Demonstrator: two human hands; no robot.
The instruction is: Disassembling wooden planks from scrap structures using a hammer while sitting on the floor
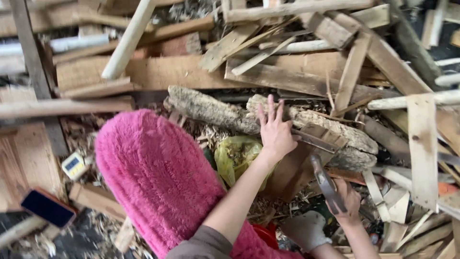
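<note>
My left hand (275,130) lies flat with fingers spread on a rough, bark-covered log (211,109), at the edge of a brown wooden board (314,139) that leans on it. My right hand (349,201) is lower right, closed around the handle of a hatchet-like metal tool (326,184) whose worn blade points up toward the board. A white glove (306,230) lies just left of that hand. A fuzzy pink garment (158,177) fills the lower middle, left of my left arm.
Scrap planks, slats and round poles are heaped all around, with wood chips beneath. A crumpled yellow plastic bag (237,156) sits under my left arm. At the left lie a small device with a blue screen (74,165) and a dark phone-like slab (48,207).
</note>
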